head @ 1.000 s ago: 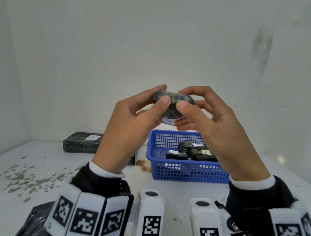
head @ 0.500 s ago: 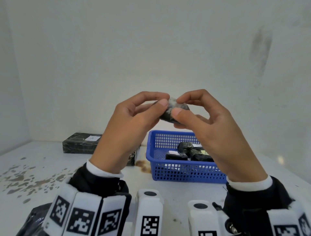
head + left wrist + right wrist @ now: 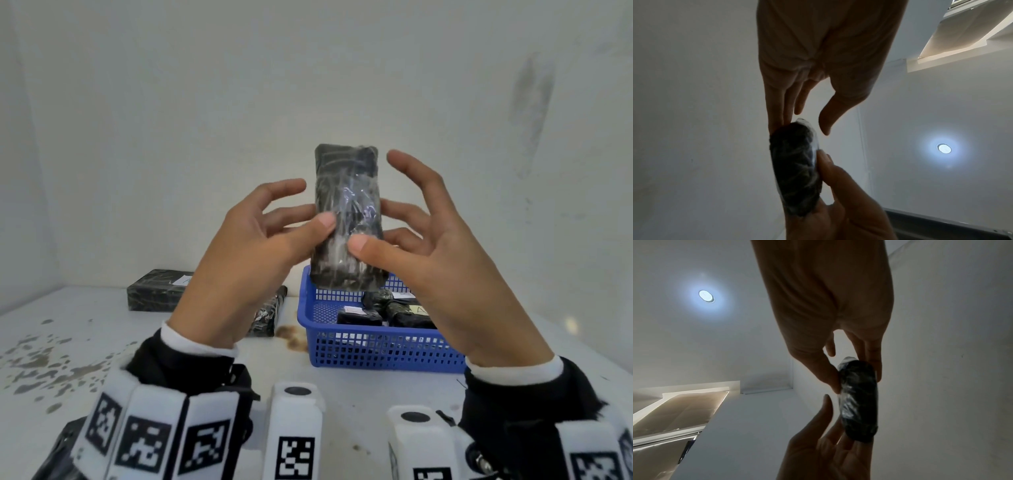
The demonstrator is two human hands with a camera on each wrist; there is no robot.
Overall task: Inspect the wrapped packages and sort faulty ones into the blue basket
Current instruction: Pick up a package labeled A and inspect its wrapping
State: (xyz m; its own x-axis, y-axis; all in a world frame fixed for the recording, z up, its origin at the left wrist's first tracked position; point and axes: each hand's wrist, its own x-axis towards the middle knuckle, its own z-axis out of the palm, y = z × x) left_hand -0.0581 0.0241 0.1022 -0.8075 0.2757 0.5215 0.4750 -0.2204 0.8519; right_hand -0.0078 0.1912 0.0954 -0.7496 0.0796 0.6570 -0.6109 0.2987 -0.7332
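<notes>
A black package (image 3: 346, 192) in clear film stands upright in the air above the blue basket (image 3: 376, 346), its broad face toward me. My right hand (image 3: 387, 246) pinches its right edge, thumb on the front and fingers behind, as the right wrist view shows (image 3: 856, 379). My left hand (image 3: 308, 229) has straight fingers against the back of its left edge. In the left wrist view the left hand (image 3: 803, 126) keeps its thumb a little off the package (image 3: 795, 170). No label shows on the face turned to me.
Several wrapped black packages (image 3: 359, 317) lie in the basket. A labelled black package (image 3: 157, 291) sits at the back left of the stained white table (image 3: 51, 359), another (image 3: 267, 315) behind my left wrist. Dark plastic (image 3: 51, 455) lies at the near left corner. A white wall stands close behind.
The package was held flat and edge-on between both hands' fingertips. It now stands upright and higher, broad face toward me, and the fingers of both hands have spread.
</notes>
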